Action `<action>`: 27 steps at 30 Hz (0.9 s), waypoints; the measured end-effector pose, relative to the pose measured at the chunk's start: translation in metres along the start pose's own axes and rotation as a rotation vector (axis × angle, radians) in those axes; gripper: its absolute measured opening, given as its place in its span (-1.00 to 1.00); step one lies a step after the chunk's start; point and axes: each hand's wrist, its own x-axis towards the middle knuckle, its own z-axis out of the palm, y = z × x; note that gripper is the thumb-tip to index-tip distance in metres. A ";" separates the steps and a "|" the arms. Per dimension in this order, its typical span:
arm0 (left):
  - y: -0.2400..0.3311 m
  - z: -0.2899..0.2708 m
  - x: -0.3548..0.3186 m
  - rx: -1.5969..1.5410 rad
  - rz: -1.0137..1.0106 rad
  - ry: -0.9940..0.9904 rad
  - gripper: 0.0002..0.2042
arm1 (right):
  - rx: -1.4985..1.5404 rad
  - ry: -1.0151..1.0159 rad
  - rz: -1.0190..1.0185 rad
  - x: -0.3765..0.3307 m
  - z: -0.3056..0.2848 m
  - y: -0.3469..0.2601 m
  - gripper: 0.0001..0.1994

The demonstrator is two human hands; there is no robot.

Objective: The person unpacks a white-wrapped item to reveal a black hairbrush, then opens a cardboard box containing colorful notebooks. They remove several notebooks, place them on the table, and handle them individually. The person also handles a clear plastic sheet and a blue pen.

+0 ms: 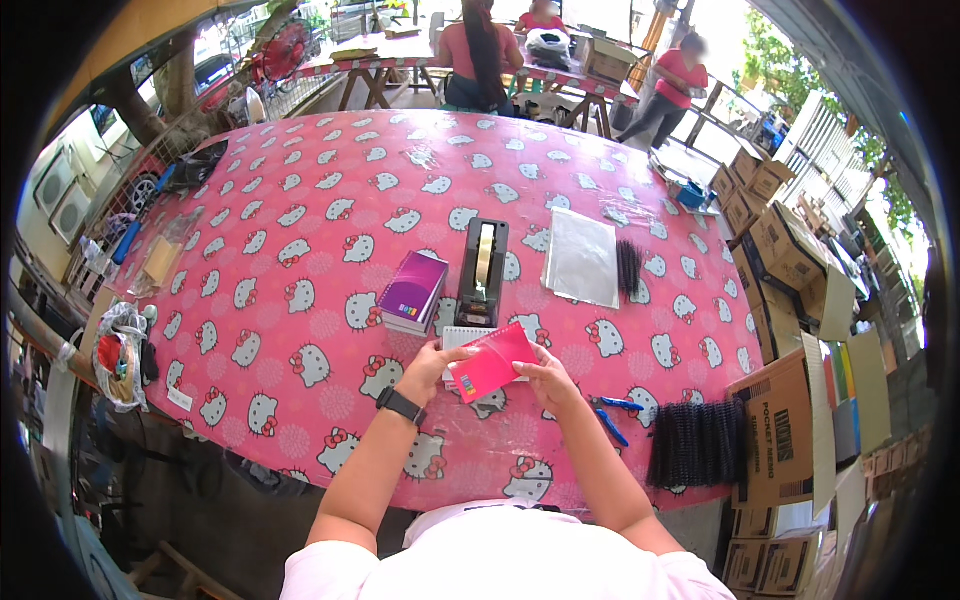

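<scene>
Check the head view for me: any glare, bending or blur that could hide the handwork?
Head view: daylight bleaches the upper-right background; the pink table cover glares toward its far side, and its edges bow under the fisheye; the white shirt is nearly blown out; the left hand, right hand and red notebook look reasonably clear.

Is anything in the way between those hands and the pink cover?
Nothing visible is: the left hand and the right hand both touch the pink cover. A white pad shows partly behind it, and the black tape dispenser stands beyond, so neither blocks the hands.
</scene>
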 end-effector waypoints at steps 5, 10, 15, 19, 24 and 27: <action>-0.010 -0.017 0.014 -0.085 -0.116 -0.099 -0.46 | 0.031 0.014 0.027 0.000 0.001 -0.001 -0.36; -0.019 -0.008 0.002 0.234 0.289 -0.140 -0.20 | -0.097 -0.111 0.038 -0.004 -0.015 -0.012 -0.09; -0.045 -0.020 -0.014 0.536 0.646 -0.232 0.14 | -0.706 -0.147 -0.024 -0.029 -0.014 -0.011 0.07; -0.075 -0.027 -0.013 0.836 0.743 -0.131 0.31 | -1.049 -0.105 -0.311 -0.028 -0.015 0.017 0.12; -0.058 -0.022 -0.015 0.752 0.736 0.000 0.14 | -0.899 -0.129 -0.180 -0.021 -0.008 0.008 0.12; -0.036 -0.025 -0.027 0.207 0.587 -0.013 -0.09 | -0.677 -0.245 -0.076 -0.025 0.028 -0.016 0.03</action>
